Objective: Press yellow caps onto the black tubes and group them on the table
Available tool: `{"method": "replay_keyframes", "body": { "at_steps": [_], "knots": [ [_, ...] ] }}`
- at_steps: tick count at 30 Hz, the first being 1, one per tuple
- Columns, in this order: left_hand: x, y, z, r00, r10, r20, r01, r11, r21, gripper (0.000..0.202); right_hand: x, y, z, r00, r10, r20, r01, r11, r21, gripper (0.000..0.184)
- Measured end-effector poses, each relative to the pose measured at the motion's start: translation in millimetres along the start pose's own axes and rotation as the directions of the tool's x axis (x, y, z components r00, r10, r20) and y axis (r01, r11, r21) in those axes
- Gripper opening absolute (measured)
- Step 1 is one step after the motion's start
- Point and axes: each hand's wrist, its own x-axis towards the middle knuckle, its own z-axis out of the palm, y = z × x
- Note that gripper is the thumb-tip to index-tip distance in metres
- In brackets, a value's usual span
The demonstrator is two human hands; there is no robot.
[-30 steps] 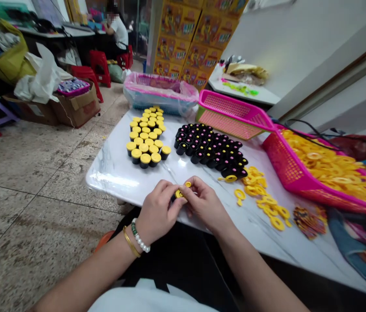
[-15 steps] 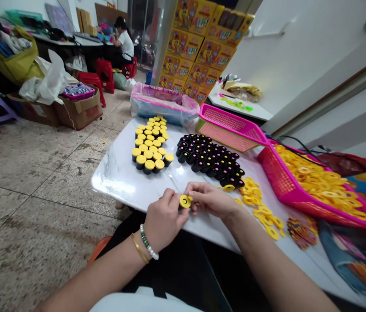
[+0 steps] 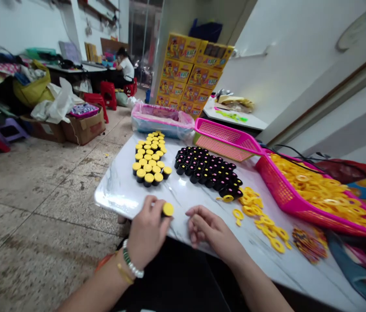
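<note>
My left hand (image 3: 148, 227) grips a small black pot with a yellow lid (image 3: 168, 209) above the table's front edge. My right hand (image 3: 207, 227) is off to its right, fingers loosely curled and apart, holding nothing. Beyond my left hand, several yellow-lidded black pots (image 3: 148, 167) stand in a cluster. To their right lies a group of black pots (image 3: 202, 167) with pink or yellow dots on top. Loose yellow rings with small tabs (image 3: 251, 201) are scattered to the right of my right hand, one ring (image 3: 238, 214) lying closest to it.
A pink basket (image 3: 276, 195) full of yellow rings stands on the right. Another pink basket (image 3: 228, 134) and a plastic-lined tub (image 3: 163, 119) line the table's back. Printed cards (image 3: 309, 245) lie at the right. Yellow boxes (image 3: 192, 73) are stacked behind; a person (image 3: 126, 67) sits far off.
My left hand has moved left with the pot, which now shows a plain yellow lid instead of a ring. My right hand has come away from it and opened. The view has tilted up.
</note>
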Motion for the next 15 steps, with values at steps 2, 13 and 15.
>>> {"method": "replay_keyframes", "body": {
  "at_steps": [2, 13, 15],
  "knots": [
    [3, -22, -16.3, 0.991, -0.071, -0.116, 0.084, 0.990, 0.110, 0.022, -17, 6, -9, 0.999, 0.015, -0.029, -0.015, 1.000, -0.001, 0.030],
    [32, -48, -18.1, 0.953, -0.237, -0.190, 0.247, 0.969, 0.028, 0.036, 23, -38, -87, 0.622, -0.707, -0.336, 0.044, 0.459, -0.887, 0.017],
    [23, -49, -17.1, 0.962, -0.152, -0.226, 0.166, 0.985, 0.043, 0.028, 43, -44, -81, 0.601, -0.773, -0.205, 0.034, 0.281, -0.959, 0.014]
  ]
}}
